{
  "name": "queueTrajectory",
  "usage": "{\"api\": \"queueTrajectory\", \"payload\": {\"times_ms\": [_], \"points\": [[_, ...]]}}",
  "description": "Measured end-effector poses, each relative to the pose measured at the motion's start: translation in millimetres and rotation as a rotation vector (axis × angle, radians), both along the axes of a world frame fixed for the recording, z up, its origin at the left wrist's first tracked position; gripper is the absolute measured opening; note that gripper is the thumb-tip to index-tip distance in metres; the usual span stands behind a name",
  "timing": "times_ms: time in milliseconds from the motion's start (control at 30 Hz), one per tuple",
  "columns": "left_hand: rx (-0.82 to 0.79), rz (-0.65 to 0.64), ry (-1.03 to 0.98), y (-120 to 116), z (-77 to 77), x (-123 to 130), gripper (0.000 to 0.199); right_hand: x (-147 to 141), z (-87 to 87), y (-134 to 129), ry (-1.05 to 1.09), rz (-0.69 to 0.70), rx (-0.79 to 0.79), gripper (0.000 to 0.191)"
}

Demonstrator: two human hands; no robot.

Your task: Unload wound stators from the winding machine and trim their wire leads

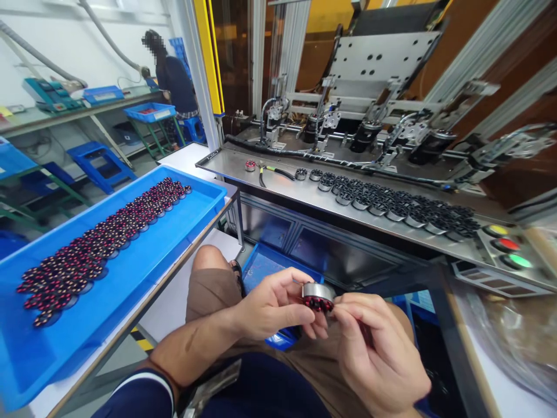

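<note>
Above my lap, my left hand (278,307) grips a round metal part (318,291) with a silver rim and red and black pieces on its underside. My right hand (378,342) is closed at the part's right edge, thumb and fingers pinched together; whatever lies between those fingertips is too small to make out. Rows of similar parts with red dots (108,238) lie in a blue tray (174,229) on the left. Black and silver round parts (395,206) stand grouped on the metal bench (278,188) ahead.
Green-handled pliers (278,171) and a single red part (250,165) rest on the bench. Machinery (365,128) stands behind it. Yellow, red and green buttons (507,245) are at the right. A person (176,84) is at the far left table.
</note>
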State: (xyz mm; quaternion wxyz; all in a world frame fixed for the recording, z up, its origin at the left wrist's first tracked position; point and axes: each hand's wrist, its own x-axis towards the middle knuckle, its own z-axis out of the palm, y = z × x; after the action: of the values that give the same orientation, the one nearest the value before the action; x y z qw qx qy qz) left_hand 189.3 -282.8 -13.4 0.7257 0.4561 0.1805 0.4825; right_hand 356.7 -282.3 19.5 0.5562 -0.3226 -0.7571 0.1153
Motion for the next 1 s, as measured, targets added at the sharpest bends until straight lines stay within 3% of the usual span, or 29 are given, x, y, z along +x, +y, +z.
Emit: {"api": "queueTrajectory", "payload": {"times_ms": [133,233,300,400,533,767,1000], "points": [[0.350,0.361,0.234,-1,-2.6,0,0.047,-9,-6.3,-1,0.239,0.082,-0.234,0.020],[0.708,0.631,0.434,2,-1.5,-2,0.050,-12,-13.7,-1,0.438,0.188,-0.533,0.030],[0.868,0.728,0.514,3,1.5,-3,0.054,-13,-17.7,-1,0.569,0.255,-0.735,0.033],[0.943,0.754,0.599,4,6.4,-6,0.051,-13,-19.9,0,0.693,0.303,-0.956,0.036],[0.937,0.734,0.602,3,9.1,-8,0.046,-15,-18.8,1,0.749,0.294,-1.088,0.038],[0.931,0.706,0.584,5,8.8,-11,0.048,-18,-19.0,3,0.763,0.273,-1.140,0.038],[0.935,0.693,0.603,5,6.7,-14,0.043,-16,-23.9,2,0.744,0.265,-1.085,0.037]]}}
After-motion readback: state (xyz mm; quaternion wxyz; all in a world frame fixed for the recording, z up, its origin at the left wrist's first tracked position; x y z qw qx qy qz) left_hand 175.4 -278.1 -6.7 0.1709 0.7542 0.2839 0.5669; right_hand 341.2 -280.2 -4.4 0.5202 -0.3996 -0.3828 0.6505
